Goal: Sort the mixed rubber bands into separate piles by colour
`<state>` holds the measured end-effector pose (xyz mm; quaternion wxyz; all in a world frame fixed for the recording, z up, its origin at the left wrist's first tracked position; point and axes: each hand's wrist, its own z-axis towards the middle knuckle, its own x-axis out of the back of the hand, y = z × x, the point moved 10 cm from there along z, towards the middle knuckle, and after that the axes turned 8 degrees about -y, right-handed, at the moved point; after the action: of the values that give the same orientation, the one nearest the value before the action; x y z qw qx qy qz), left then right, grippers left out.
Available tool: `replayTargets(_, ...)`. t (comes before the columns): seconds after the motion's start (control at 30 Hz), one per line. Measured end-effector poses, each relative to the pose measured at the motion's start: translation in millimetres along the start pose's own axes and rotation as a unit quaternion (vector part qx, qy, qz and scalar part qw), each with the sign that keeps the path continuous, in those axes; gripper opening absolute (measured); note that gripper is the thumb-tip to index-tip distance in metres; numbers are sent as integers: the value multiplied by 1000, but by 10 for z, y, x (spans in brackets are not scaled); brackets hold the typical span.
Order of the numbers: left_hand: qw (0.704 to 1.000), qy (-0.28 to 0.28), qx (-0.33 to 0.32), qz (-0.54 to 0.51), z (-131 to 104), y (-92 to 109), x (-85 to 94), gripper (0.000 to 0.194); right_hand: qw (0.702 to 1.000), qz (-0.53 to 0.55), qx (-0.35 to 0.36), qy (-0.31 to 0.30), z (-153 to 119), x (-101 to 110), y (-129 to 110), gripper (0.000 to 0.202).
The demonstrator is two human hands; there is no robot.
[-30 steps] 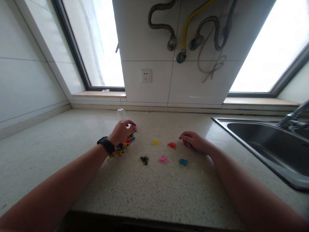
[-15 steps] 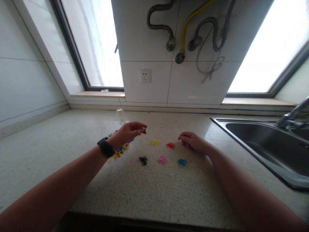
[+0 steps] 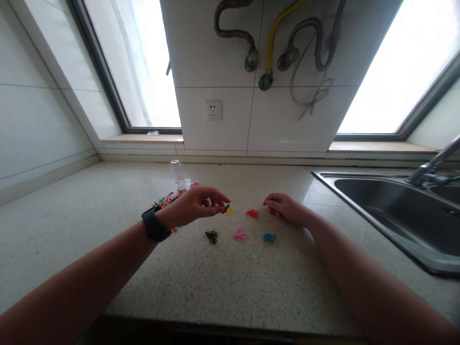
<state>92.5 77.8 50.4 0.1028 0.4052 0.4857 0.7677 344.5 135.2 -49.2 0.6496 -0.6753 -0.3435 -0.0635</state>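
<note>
My left hand, a black watch on its wrist, pinches a small black rubber band between thumb and fingertip. It hovers just in front of a yellow rubber band pile, partly covering it. My right hand rests on the counter with curled fingers; what they hold, if anything, is hidden. Beside it lies a red rubber band pile. Nearer me are black, pink and blue rubber band piles. A mixed-colour heap is partly hidden behind my left hand.
A clear plastic container stands behind the mixed heap. The steel sink with its faucet is set into the counter at right. A tiled wall with a socket and pipes rises behind.
My left hand has moved right and lower with the black rubber band, from left of the yellow pile to right in front of it. My right hand has stayed nearly still.
</note>
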Motion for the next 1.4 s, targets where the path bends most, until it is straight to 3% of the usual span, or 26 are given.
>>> replayTargets(0.43, 999, -44, -24, 16, -25, 129, -42, 35, 1000, 2, -10, 0, -17, 9, 6, 28)
replayTargets(0.6, 995, -80, -45, 32, -33, 215, -103, 28, 1000, 11, -3, -2, -9, 7, 12, 26)
replayTargets(0.77, 993, -115, -4, 0, -47, 129, -137, 27, 1000, 9, 0, -2, 1, 18, 36, 27)
replayTargets(1.0, 959, -240, 24, 147, -107, -89, -294, 16, 1000, 2, -6, -2, -25, 15, -6, 28)
replayTargets(1.4, 944, -274, -8, 182, -89, -204, -392, 19, 1000, 4, -6, 2, -29, 21, -21, 31)
